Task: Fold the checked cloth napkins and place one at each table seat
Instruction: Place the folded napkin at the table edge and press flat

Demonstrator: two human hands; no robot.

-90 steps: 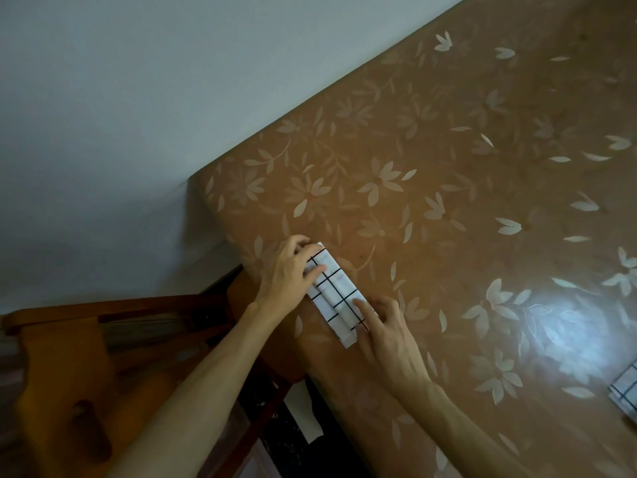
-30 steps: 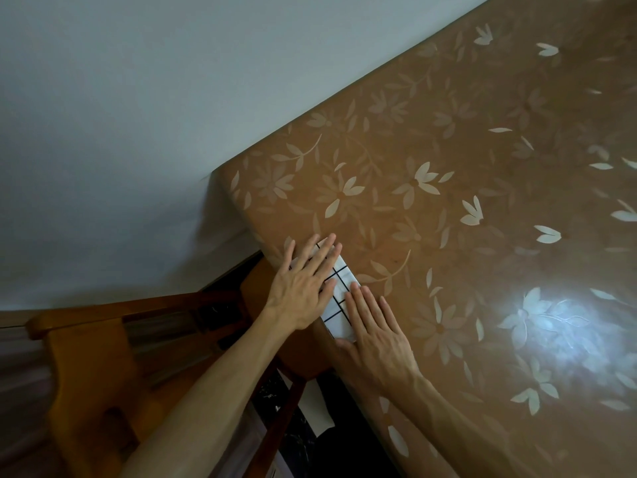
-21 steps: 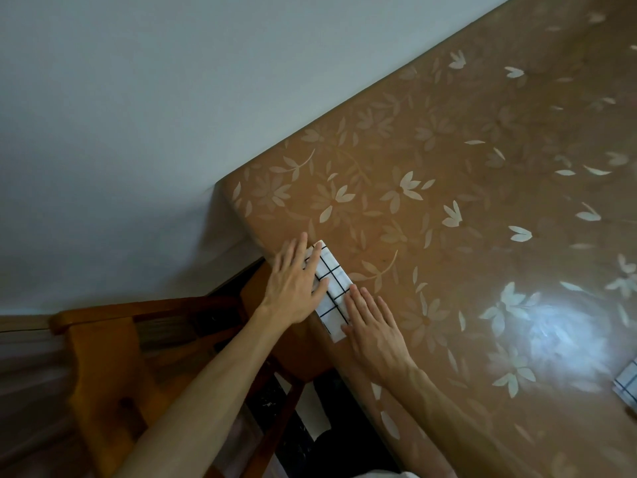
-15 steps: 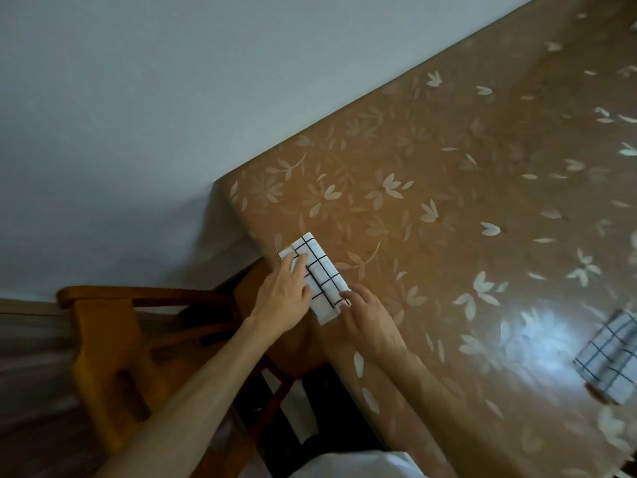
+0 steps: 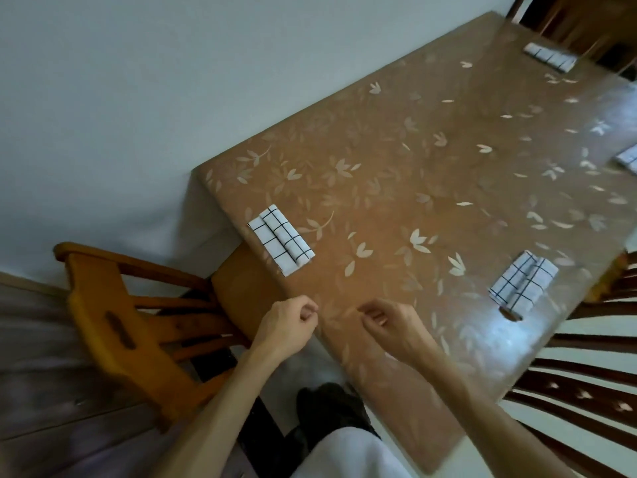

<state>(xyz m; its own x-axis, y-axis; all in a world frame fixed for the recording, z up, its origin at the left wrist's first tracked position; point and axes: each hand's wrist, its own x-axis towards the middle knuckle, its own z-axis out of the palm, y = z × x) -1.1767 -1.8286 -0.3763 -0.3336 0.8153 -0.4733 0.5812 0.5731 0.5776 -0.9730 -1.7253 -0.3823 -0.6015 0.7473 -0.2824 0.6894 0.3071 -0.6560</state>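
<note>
A folded white napkin with black checks (image 5: pixel 281 243) lies flat near the left edge of the brown flowered table (image 5: pixel 396 174), in front of a wooden chair (image 5: pixel 117 312). A second folded napkin (image 5: pixel 524 286) lies near the table's right edge. Another one (image 5: pixel 549 56) sits at the far end, and a further napkin (image 5: pixel 629 162) shows partly at the frame's right border. My left hand (image 5: pixel 287 326) and my right hand (image 5: pixel 393 326) hover over the near table edge, below the first napkin. Their fingers are loosely curled and hold nothing.
A pale wall runs along the table's far left side. A dark slatted chair (image 5: pixel 586 381) stands at the right edge, and another chair (image 5: pixel 586 15) at the far end. My legs and the pale floor (image 5: pixel 327 367) show below the table's near edge.
Both hands have lifted off the folded napkin and pulled back toward me. The napkin stays flat at the seat. The view has drawn back, showing more of the table and other napkins.
</note>
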